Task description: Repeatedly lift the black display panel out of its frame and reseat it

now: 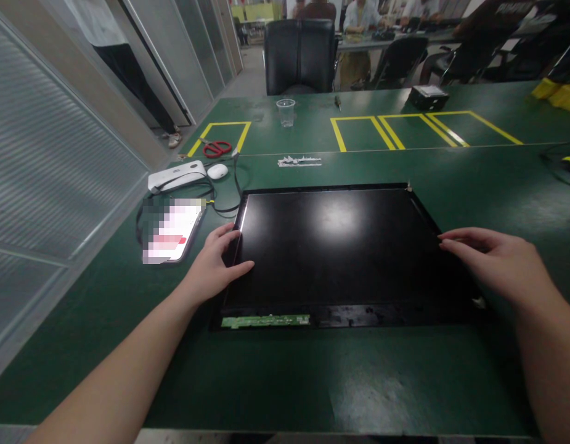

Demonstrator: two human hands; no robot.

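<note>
A flat black display panel (321, 253) lies face up on the green table, with a narrow green circuit board (266, 321) along its near left edge. At the panel's left edge is my left hand (215, 262), its thumb stretched over the border and its fingers apart against the frame. My right hand (501, 256) pinches the panel's right edge between thumb and fingers; what lies under the fingertips is hidden. Small pale pieces show at the right corners of the panel.
Left of the panel are a lit phone (178, 231), a white mouse (217, 171), a white device (177, 176) with cables, and red scissors (217, 148). Beyond stand a plastic cup (286, 113), white scraps (299, 161) and a black box (428, 97). People sit behind.
</note>
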